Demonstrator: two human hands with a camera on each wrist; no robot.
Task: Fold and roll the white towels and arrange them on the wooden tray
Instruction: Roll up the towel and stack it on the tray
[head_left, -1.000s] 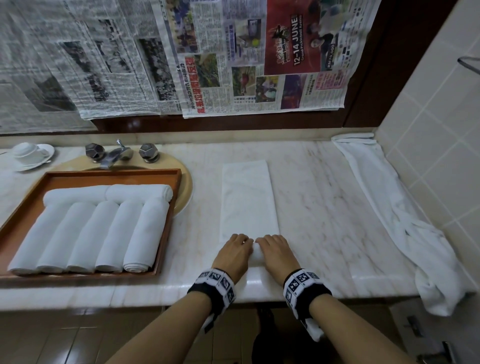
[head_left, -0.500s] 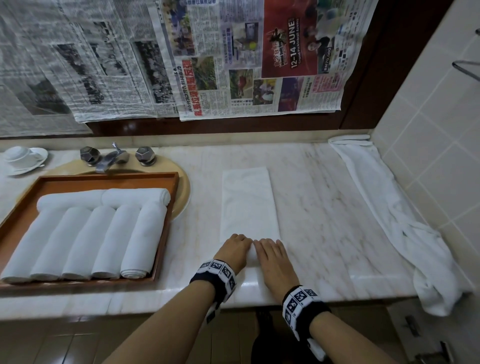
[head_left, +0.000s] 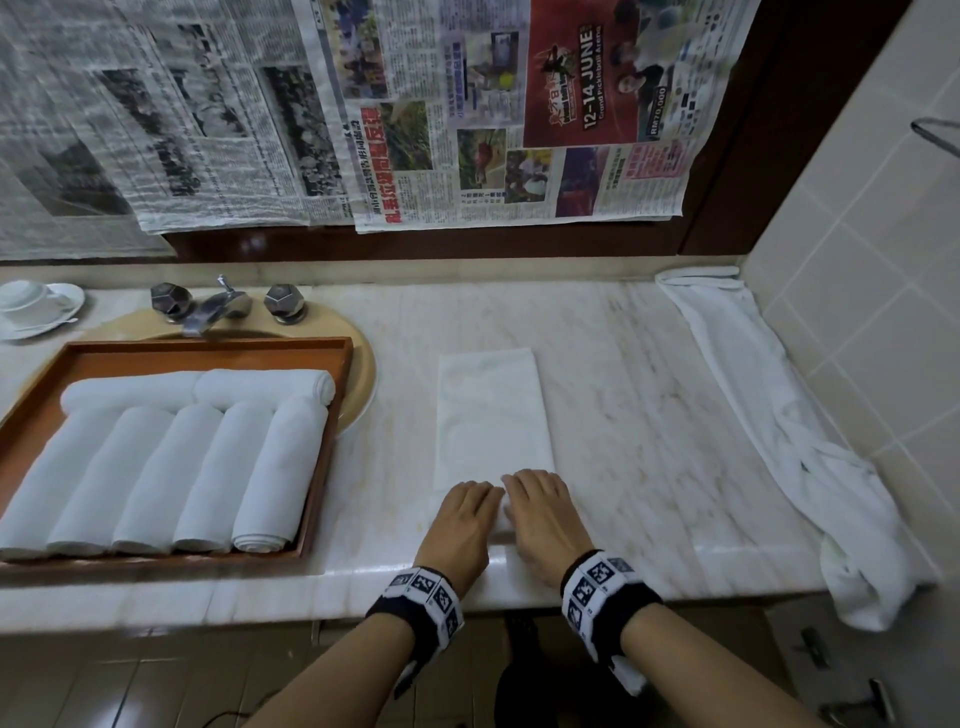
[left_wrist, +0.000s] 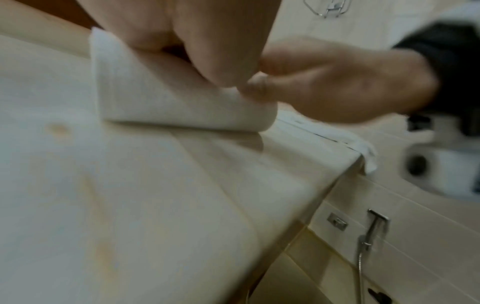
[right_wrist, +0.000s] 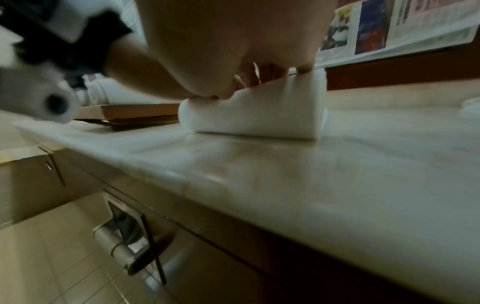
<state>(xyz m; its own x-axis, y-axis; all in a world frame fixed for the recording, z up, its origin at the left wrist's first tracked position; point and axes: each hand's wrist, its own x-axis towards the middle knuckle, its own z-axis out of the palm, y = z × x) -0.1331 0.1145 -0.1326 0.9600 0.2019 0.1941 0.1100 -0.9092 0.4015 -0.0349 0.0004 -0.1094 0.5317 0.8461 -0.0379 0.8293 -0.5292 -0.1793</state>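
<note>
A white towel (head_left: 491, 415), folded into a long strip, lies on the marble counter (head_left: 649, 415) with its near end rolled up. Side by side, my left hand (head_left: 465, 512) and right hand (head_left: 537, 512) sit on that roll. The left wrist view shows the roll (left_wrist: 168, 102) under my left hand's (left_wrist: 182, 30) curled fingers, thumb against it. In the right wrist view the right hand (right_wrist: 233, 41) curls over the roll (right_wrist: 272, 115) the same way. The wooden tray (head_left: 208, 347) at left holds several rolled towels (head_left: 156, 467).
An unfolded white towel (head_left: 779, 441) trails along the tiled right wall and hangs over the counter's front edge. The tray sits over a basin (head_left: 358, 374) with a faucet (head_left: 208, 306) behind it. A cup and saucer (head_left: 31, 306) stand at the far left.
Both hands have worked the roll a little further up the strip, so the roll is thicker and the flat part slightly shorter. The head view has shifted slightly.
</note>
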